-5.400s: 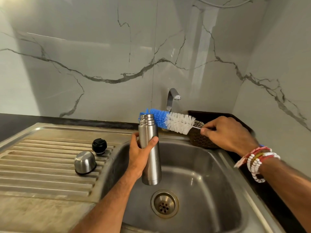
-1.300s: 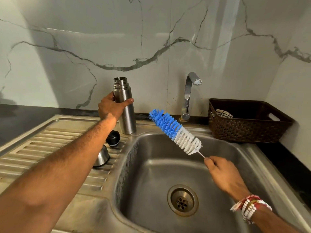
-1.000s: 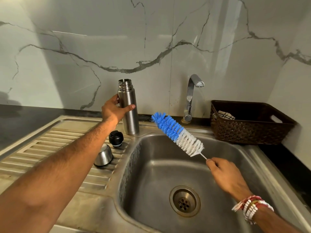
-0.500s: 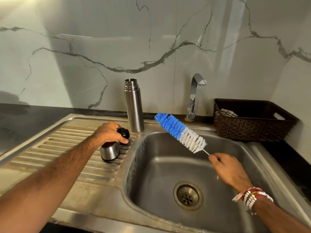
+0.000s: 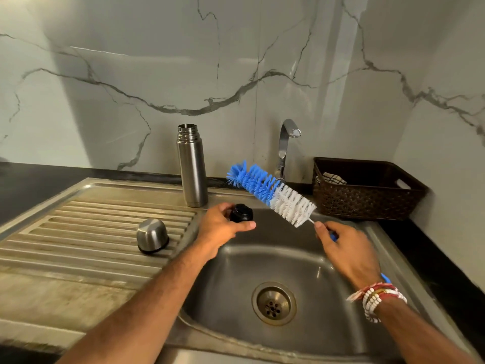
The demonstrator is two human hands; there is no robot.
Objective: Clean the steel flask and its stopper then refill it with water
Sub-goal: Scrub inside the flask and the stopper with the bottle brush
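From the head camera, your left hand (image 5: 223,227) is out over the near-left edge of the sink basin (image 5: 262,261), fingers and thumb curled round the black stopper (image 5: 241,212), which you hold above the bowl. Your right hand (image 5: 346,250) is over the right side of the basin, fingers wrapped round the thin handle of the bottle brush (image 5: 273,193). The bristle head slants up and to the left, white bristles nearest your hand and blue ones at the tip, and the tip sits near the stopper without touching it. The steel flask (image 5: 192,166) stands upright and uncapped at the back of the sink unit, where the ribbed drainboard (image 5: 91,219) meets the basin, well apart from both hands. Its steel cup lid (image 5: 152,235) rests mouth down on the drainboard ribs. The tap (image 5: 284,143) rises behind the brush. On the dark table (image 5: 433,258) to the right stands a brown woven basket (image 5: 367,203) with a checked cloth (image 5: 332,178) inside. The drain (image 5: 273,303) lies below your wrists, and beaded bracelets (image 5: 378,298) circle your right wrist.
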